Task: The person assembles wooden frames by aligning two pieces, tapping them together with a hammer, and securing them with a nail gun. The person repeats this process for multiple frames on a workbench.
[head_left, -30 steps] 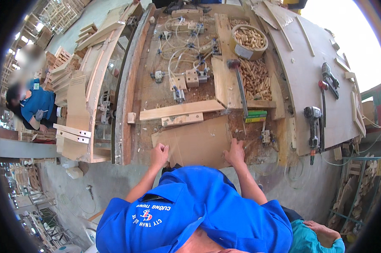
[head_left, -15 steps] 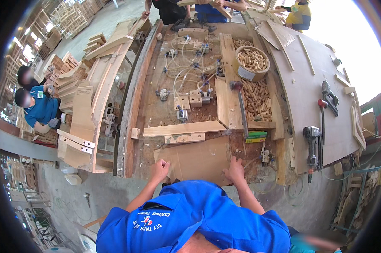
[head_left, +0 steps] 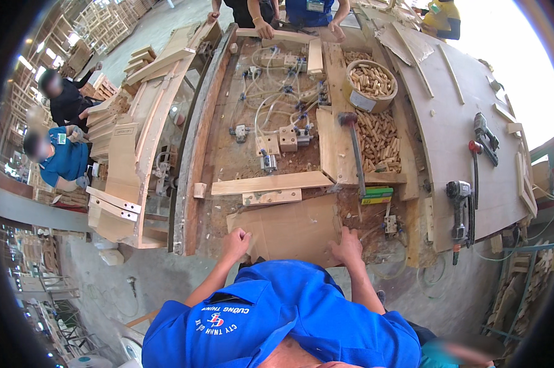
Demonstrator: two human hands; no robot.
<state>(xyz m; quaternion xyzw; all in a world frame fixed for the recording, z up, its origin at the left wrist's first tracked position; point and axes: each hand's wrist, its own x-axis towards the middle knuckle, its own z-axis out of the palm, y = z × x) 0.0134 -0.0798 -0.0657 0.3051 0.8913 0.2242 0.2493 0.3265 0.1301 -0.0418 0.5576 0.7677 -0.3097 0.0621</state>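
Note:
A flat sheet of brown cardboard (head_left: pixel 289 230) lies on the near edge of the workbench, right before me. My left hand (head_left: pixel 235 244) rests at its left edge with the fingers curled in, and nothing shows in them. At the right edge lies my right hand (head_left: pixel 347 246), its thumb apart from the bent fingers and touching the cardboard. Just beyond the sheet a long wooden slat (head_left: pixel 271 183) with an angled end lies crosswise, against a shorter wooden block (head_left: pixel 272 197). A hammer (head_left: pixel 353 144) and a green box (head_left: pixel 377 195) sit to the right.
Clamps with air hoses (head_left: pixel 283 92) fill the bench's middle. A bucket of dowels (head_left: pixel 372 83) stands above loose dowels (head_left: pixel 380 144). Nail guns (head_left: pixel 458 208) lie on the right-hand table (head_left: pixel 436 141). Co-workers stand across the bench and at the left.
My hands and the cardboard stay almost in place. Across the bench, co-workers have lowered wooden pieces onto the far end. A person in black at the left has stretched out an arm.

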